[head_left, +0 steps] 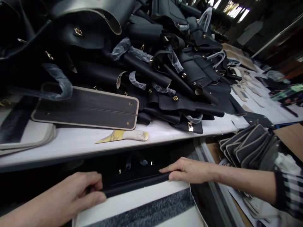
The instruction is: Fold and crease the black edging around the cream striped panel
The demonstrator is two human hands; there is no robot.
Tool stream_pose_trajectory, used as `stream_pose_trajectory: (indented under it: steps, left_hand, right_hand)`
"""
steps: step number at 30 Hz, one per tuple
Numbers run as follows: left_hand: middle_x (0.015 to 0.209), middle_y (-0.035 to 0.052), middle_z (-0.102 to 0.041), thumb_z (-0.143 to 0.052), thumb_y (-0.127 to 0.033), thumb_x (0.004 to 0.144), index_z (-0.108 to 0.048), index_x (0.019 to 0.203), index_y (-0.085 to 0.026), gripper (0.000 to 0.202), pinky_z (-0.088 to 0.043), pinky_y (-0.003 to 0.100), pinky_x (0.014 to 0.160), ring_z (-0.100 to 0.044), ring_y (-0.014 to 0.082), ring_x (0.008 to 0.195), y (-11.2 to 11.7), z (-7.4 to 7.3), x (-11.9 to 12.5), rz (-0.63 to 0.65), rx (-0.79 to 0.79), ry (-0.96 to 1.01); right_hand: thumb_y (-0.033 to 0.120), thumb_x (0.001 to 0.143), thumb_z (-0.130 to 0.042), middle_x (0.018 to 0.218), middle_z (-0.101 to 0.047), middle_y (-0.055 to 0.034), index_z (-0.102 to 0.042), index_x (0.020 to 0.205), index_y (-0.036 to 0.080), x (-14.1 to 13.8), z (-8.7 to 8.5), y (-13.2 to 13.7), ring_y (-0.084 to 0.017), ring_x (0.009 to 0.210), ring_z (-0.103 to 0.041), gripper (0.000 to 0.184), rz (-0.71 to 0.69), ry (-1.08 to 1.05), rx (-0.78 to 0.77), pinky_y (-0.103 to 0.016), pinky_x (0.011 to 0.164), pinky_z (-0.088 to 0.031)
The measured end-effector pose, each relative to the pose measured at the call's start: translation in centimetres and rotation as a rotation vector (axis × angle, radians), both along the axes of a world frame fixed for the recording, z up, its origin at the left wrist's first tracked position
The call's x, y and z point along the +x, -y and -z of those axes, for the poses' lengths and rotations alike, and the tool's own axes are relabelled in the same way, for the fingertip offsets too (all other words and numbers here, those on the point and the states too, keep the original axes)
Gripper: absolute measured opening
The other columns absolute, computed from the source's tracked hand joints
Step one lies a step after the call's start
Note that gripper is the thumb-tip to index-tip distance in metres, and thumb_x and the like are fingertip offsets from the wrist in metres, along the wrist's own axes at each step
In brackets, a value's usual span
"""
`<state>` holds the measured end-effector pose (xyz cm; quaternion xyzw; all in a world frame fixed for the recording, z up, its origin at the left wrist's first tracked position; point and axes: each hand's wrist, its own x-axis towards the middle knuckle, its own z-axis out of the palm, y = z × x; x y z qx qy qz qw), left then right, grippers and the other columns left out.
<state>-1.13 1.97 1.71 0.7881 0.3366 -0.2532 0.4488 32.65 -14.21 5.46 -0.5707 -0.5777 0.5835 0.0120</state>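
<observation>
A black leather bag piece lies low in front of me, its long edge folded over a cream panel that has a dark fuzzy stripe. My left hand pinches the left end of that edge between thumb and curled fingers. Toward the right end, my right hand grips the same edge, thumb on the near side and index finger stretched along the far side. Just beyond, in shadow, a bag handle wrapped in clear plastic and small gold fittings show. The piece's lower part runs out of view.
A white table carries a heap of black leather bags. Near its edge lie a grey base panel and a yellow, pointed blade-like tool with a wrapped handle. Stacked grey panels stand at right. Another person is far back.
</observation>
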Motion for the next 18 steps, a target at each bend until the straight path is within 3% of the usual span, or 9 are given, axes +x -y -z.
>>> stream_pose_trajectory:
  steps: [4,7,10,12,14,16,18]
  left_hand:
    - [0.074,-0.0027,-0.065,-0.052,-0.060,0.081,-0.064,0.078,-0.025,0.037,-0.034,0.027,0.060,-0.059,0.0190,0.071,-0.1,-1.0,0.9,0.050,0.046,-0.034]
    - [0.079,-0.0033,-0.067,-0.055,-0.059,0.081,-0.064,0.081,-0.027,0.034,-0.034,0.028,0.062,-0.061,0.0200,0.075,0.2,-1.8,1.6,0.076,0.171,-0.028]
    - [0.094,-0.0025,-0.065,-0.062,-0.051,0.079,-0.064,0.094,-0.029,0.027,-0.037,0.029,0.069,-0.061,0.0214,0.085,1.8,-3.5,2.4,0.077,0.361,0.089]
    - [0.101,-0.0017,-0.063,-0.062,-0.038,0.081,-0.063,0.097,-0.028,0.018,-0.039,0.031,0.075,-0.059,0.0214,0.092,4.2,-4.8,3.0,0.078,0.472,0.233]
    - [0.102,-0.0015,-0.063,-0.057,-0.027,0.086,-0.063,0.093,-0.027,0.009,-0.039,0.031,0.082,-0.057,0.0200,0.097,7.7,-5.8,3.7,0.091,0.476,0.402]
    - [0.103,-0.0021,-0.064,-0.053,-0.022,0.090,-0.063,0.094,-0.027,0.012,-0.039,0.030,0.087,-0.056,0.0180,0.100,12.0,-6.3,4.5,0.114,0.382,0.562]
    - [0.105,-0.0027,-0.065,-0.053,-0.022,0.092,-0.063,0.099,-0.028,0.014,-0.039,0.029,0.089,-0.056,0.0168,0.101,16.0,-6.2,5.3,0.159,0.307,0.650]
  right_hand:
    - [0.055,0.093,-0.047,0.128,-0.065,-0.0027,-0.059,0.133,0.031,-1.6,0.1,-0.5,-0.031,0.116,-0.061,0.047,-0.046,0.146,0.027,-0.039,0.096,-0.048]
    - [0.063,0.089,-0.047,0.121,-0.069,-0.0053,-0.066,0.124,0.032,-3.5,0.6,-1.2,-0.036,0.111,-0.063,0.051,-0.107,0.251,0.087,-0.047,0.093,-0.047]
    - [0.071,0.079,-0.056,0.107,-0.074,-0.0089,-0.076,0.108,0.031,-5.0,0.8,-1.7,-0.039,0.103,-0.065,0.053,-0.037,0.290,0.130,-0.051,0.089,-0.047]
    - [0.070,0.072,-0.064,0.103,-0.075,-0.0086,-0.078,0.100,0.030,-5.2,0.5,-1.4,-0.039,0.101,-0.065,0.051,0.090,0.279,0.184,-0.052,0.091,-0.046]
    - [0.069,0.073,-0.064,0.113,-0.072,-0.0059,-0.076,0.106,0.031,-4.6,0.2,-0.1,-0.036,0.110,-0.062,0.052,0.246,0.258,0.290,-0.049,0.099,-0.042]
    - [0.069,0.083,-0.052,0.131,-0.063,-0.0033,-0.066,0.123,0.029,-3.5,0.2,2.5,-0.030,0.125,-0.053,0.058,0.447,0.257,0.425,-0.041,0.108,-0.035]
    - [0.068,0.093,-0.027,0.142,-0.053,-0.0063,-0.052,0.138,0.023,-2.6,0.9,6.2,-0.025,0.133,-0.044,0.069,0.695,0.269,0.519,-0.038,0.111,-0.032]
